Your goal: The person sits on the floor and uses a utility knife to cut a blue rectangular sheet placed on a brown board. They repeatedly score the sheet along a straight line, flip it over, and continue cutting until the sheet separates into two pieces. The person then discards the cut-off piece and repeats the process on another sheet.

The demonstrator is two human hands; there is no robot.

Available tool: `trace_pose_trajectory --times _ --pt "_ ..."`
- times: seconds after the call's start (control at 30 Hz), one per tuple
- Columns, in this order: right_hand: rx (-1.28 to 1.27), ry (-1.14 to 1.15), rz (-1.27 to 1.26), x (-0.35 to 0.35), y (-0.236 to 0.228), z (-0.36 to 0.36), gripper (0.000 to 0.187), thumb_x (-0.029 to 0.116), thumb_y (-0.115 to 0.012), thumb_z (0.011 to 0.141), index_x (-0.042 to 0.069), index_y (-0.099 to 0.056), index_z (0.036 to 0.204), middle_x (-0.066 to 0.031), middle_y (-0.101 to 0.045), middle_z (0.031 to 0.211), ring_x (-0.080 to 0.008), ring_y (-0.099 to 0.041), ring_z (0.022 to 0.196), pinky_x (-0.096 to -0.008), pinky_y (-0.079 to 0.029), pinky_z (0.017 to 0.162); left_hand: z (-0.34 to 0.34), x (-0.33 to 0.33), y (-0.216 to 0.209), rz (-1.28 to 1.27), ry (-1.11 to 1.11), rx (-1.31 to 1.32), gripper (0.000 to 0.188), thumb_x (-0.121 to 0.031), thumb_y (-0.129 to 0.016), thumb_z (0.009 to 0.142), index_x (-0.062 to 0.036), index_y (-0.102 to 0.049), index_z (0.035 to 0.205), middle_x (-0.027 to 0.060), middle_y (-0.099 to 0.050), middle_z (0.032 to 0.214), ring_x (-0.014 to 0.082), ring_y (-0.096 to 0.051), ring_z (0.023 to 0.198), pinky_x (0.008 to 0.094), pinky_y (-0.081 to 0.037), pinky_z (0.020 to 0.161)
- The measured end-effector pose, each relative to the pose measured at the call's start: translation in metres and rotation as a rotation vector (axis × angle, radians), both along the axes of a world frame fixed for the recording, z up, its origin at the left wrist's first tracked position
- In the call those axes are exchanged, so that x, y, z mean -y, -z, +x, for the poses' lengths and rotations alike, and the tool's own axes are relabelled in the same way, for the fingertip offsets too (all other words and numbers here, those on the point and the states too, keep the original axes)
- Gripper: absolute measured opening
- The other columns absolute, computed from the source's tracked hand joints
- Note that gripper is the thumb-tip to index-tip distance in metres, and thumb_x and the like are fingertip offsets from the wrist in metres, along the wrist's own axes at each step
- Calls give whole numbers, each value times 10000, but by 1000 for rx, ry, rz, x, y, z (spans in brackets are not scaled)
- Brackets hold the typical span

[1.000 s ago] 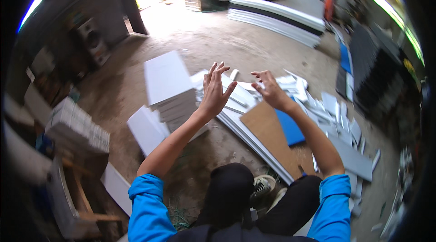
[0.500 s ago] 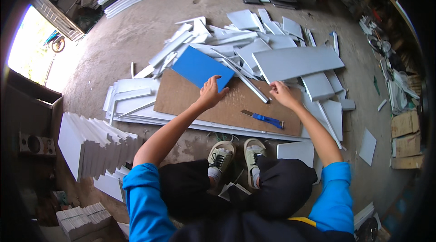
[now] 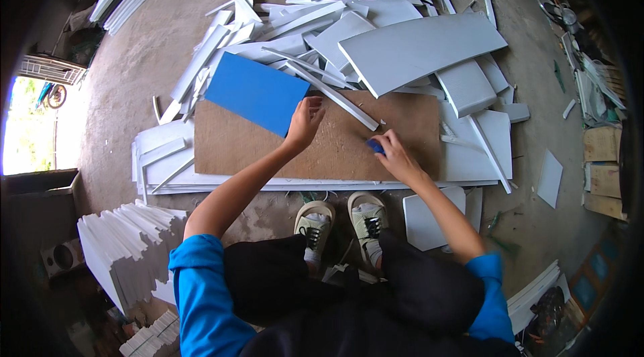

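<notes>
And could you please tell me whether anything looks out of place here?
Yes, the white pieces beyond the brown board lie jumbled at different angles, unlike the stacked white panels at lower left.

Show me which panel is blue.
The rectangular panel lying over the left part of the brown board, beside the left hand. Its blue face sets it apart; the heaped panels are pale.

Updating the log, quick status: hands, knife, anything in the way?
Right hand closed on blue knife, blade unclear. Left hand at edge of blue panel, contact unclear. White strip juts over brown board, between hands.
</notes>
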State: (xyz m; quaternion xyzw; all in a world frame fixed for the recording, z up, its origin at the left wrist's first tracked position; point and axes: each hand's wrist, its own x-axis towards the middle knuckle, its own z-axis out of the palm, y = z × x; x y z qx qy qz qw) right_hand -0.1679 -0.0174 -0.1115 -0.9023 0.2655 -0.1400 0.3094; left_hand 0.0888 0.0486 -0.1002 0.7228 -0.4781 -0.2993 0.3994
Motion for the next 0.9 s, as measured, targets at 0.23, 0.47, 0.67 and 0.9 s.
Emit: trace_pose_trajectory --times 0.23,0.47,0.67,0.9 --pt "101 485 -8 41 0 -46 319 139 -575 822 -20 -449 1068 -165 -447 939 -316 -489 831 -383 -403 728 -50 84 19 -45 -180 -501 433 -157 -511 882 3 -291 1219 186 -491 1102 223 -575 925 298 -499 771" --pt "151 670 185 45 7 -75 335 193 -580 828 1 -476 1083 -130 -490 942 -265 -507 859 -347 -406 760 -95 119 6 -63 -363 -1023 525 23 -435 865 -99 -105 1255 227 -422 1097 268 -556 897 365 -566 750" --pt "351 751 259 62 -5 -81 273 185 -573 837 23 -534 1053 -89 -504 937 -190 -504 844 -308 -404 759 -73 91 -6 -63 -258 -1212 515 44 -429 862 -73 -169 1291 211 -417 1141 311 -553 970 366 -522 838" --pt "682 766 230 63 -93 -67 260 179 -547 864 28 -508 1071 -19 -532 865 -97 -496 731 -244 -411 673 -22 -26 -65 11 23 -1048 595 -44 -447 883 -171 -149 1382 95 -471 1173 244 -584 947 288 -488 755"
